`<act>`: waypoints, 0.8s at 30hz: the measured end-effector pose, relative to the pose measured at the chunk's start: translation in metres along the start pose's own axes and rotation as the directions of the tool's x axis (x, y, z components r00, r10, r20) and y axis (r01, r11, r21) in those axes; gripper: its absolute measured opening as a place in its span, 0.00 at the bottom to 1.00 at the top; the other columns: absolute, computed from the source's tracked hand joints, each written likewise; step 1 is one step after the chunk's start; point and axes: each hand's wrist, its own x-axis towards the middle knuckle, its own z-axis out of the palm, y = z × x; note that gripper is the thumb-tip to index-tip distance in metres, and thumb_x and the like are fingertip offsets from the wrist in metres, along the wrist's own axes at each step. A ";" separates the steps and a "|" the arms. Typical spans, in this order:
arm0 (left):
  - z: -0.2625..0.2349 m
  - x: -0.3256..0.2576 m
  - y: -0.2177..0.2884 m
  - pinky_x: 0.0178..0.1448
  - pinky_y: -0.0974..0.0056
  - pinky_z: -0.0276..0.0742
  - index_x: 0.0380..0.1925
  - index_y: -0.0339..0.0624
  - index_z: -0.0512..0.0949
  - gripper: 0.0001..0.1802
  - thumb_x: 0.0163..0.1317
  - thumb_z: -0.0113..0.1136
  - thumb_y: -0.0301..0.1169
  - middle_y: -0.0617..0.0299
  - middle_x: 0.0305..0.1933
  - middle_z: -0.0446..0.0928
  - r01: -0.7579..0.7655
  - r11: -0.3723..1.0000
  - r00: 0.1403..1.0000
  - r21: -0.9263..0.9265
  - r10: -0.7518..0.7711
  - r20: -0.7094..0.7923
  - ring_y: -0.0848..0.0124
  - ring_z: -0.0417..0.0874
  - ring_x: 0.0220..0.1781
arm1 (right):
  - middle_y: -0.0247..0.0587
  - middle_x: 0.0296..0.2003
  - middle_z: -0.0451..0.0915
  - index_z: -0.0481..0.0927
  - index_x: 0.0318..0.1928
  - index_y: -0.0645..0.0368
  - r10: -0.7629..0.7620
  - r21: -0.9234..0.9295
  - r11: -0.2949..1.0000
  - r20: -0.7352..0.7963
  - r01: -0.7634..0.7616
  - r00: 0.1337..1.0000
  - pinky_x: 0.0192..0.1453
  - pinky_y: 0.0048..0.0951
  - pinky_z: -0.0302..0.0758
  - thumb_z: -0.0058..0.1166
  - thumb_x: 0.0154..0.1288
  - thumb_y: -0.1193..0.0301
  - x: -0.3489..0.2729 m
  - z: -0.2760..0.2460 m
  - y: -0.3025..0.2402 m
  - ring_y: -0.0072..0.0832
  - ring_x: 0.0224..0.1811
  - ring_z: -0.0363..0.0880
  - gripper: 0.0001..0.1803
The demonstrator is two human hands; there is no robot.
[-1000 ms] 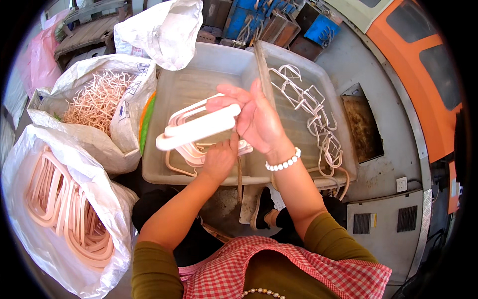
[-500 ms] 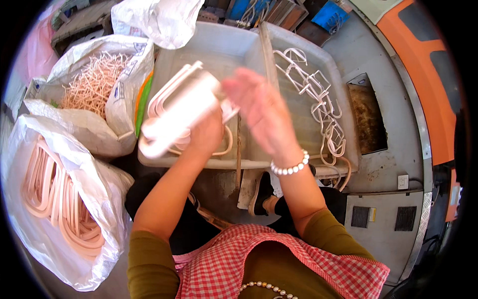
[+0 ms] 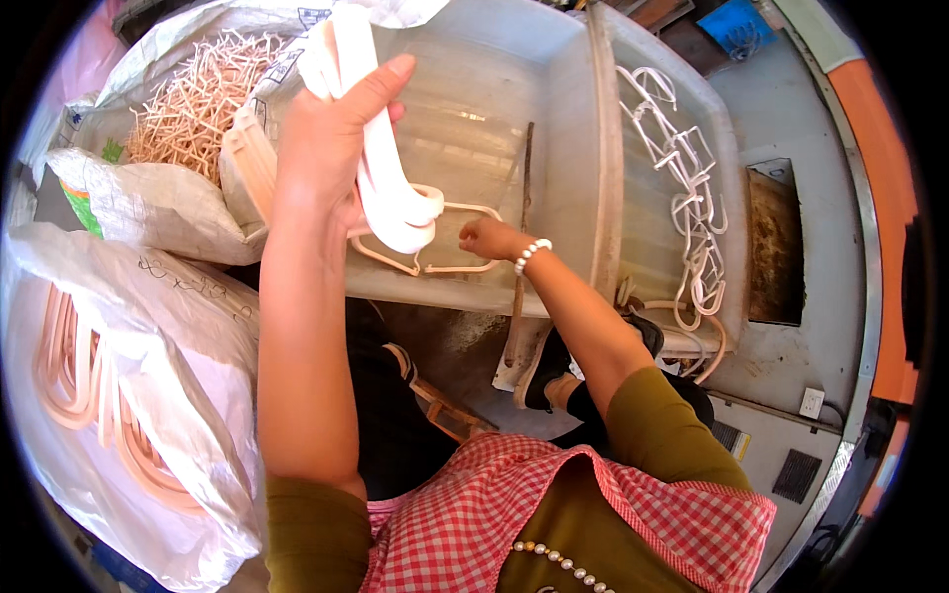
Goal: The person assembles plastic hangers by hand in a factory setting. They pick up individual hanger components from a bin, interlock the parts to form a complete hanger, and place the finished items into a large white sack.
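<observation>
My left hand [image 3: 341, 133] is raised at the upper left, its fingers wrapped round a stack of pale pink plastic hangers [image 3: 381, 183]. The stack stands tilted upright, its rounded end pointing down. Lower and to the right, my right hand [image 3: 492, 240] is closed, fingers curled, over the front of the left tub [image 3: 445, 287]. Whatever it may hold is hidden. A loose pale hanger [image 3: 474, 269] lies below and around it. More stacked hanger pieces [image 3: 252, 163] show behind my left forearm.
One white sack [image 3: 158, 208] holds thin pink plastic scraps [image 3: 203, 104]; a nearer sack [image 3: 188, 395] holds curved pink hangers [image 3: 74, 366]. A second tub [image 3: 643, 217] on the right contains tangled white hanger frames [image 3: 687, 168]. A grey machine panel [image 3: 761, 119] stands beyond it.
My left hand has lifted the hanger stack up and left and turned it more upright. My right hand has moved from the stack down to the tub's front and curled up. The view has shifted.
</observation>
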 end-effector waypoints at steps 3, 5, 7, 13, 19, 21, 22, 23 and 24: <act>-0.004 0.005 -0.003 0.28 0.78 0.72 0.40 0.37 0.75 0.19 0.53 0.71 0.34 0.67 0.31 0.74 -0.030 0.999 0.995 -0.017 0.028 -0.099 0.81 0.74 0.26 | 0.43 0.44 0.82 0.81 0.43 0.61 0.201 -0.350 0.932 0.292 -0.091 0.935 0.49 0.39 0.74 0.49 0.62 0.62 0.038 0.041 0.019 0.39 0.45 0.80 0.17; -0.008 0.009 -0.003 0.28 0.78 0.71 0.40 0.38 0.75 0.19 0.53 0.70 0.34 0.67 0.31 0.74 -0.009 0.999 0.991 -0.037 0.004 -0.137 0.81 0.74 0.26 | 0.43 0.43 0.82 0.81 0.44 0.57 0.296 -0.509 0.857 0.373 -0.073 0.879 0.46 0.42 0.75 0.49 0.59 0.63 0.048 0.057 0.031 0.40 0.45 0.80 0.16; -0.011 0.012 -0.003 0.27 0.77 0.71 0.39 0.39 0.75 0.18 0.53 0.70 0.34 0.67 0.30 0.74 0.023 0.995 0.990 -0.102 -0.037 -0.139 0.81 0.74 0.26 | 0.44 0.39 0.83 0.80 0.47 0.54 0.326 -0.613 0.790 0.430 0.007 0.842 0.42 0.44 0.76 0.51 0.56 0.66 0.050 0.070 0.041 0.39 0.43 0.82 0.17; -0.005 0.013 -0.004 0.27 0.75 0.71 0.39 0.39 0.75 0.17 0.53 0.70 0.32 0.67 0.28 0.74 -0.051 0.997 0.988 -0.061 0.042 -0.146 0.80 0.75 0.27 | 0.48 0.45 0.82 0.80 0.49 0.58 0.285 -0.286 0.942 0.391 -0.179 0.875 0.44 0.44 0.78 0.51 0.56 0.70 0.062 0.102 0.047 0.45 0.47 0.81 0.19; -0.015 0.013 -0.005 0.27 0.74 0.70 0.38 0.38 0.74 0.17 0.52 0.70 0.32 0.66 0.27 0.74 0.064 0.998 0.992 0.026 -0.061 -0.107 0.80 0.74 0.27 | 0.47 0.46 0.80 0.79 0.47 0.60 0.126 -0.144 0.986 0.280 -0.088 0.952 0.48 0.42 0.77 0.50 0.63 0.61 0.066 0.091 0.035 0.42 0.41 0.80 0.19; -0.016 0.012 -0.007 0.27 0.73 0.70 0.38 0.37 0.74 0.18 0.52 0.71 0.31 0.66 0.27 0.73 0.095 0.995 0.991 0.031 -0.092 -0.095 0.80 0.74 0.27 | 0.45 0.43 0.81 0.78 0.48 0.61 0.050 0.003 0.999 0.108 -0.051 0.993 0.46 0.38 0.78 0.50 0.65 0.59 0.055 0.059 0.022 0.38 0.36 0.80 0.19; -0.016 0.012 -0.009 0.27 0.72 0.69 0.38 0.37 0.74 0.18 0.51 0.71 0.32 0.66 0.27 0.73 0.092 0.995 0.993 0.040 -0.089 -0.072 0.79 0.74 0.27 | 0.43 0.38 0.80 0.79 0.47 0.62 0.078 0.234 0.968 0.071 -0.093 0.994 0.43 0.36 0.78 0.50 0.66 0.60 0.044 0.041 0.013 0.35 0.35 0.79 0.19; -0.016 0.011 -0.011 0.27 0.71 0.69 0.38 0.37 0.74 0.19 0.51 0.71 0.32 0.65 0.28 0.73 0.113 0.992 0.993 0.053 -0.110 -0.050 0.78 0.74 0.27 | 0.42 0.33 0.79 0.79 0.46 0.63 0.110 0.459 0.881 0.033 -0.113 0.993 0.40 0.35 0.79 0.50 0.66 0.61 0.031 0.021 0.002 0.32 0.33 0.79 0.18; -0.015 0.009 -0.013 0.27 0.71 0.69 0.38 0.37 0.74 0.19 0.50 0.72 0.32 0.65 0.28 0.73 0.136 0.988 0.990 0.068 -0.134 -0.032 0.78 0.74 0.27 | 0.41 0.28 0.79 0.79 0.45 0.64 0.186 0.659 0.736 0.019 -0.152 0.982 0.37 0.33 0.79 0.50 0.66 0.62 0.017 0.002 -0.011 0.29 0.32 0.78 0.17</act>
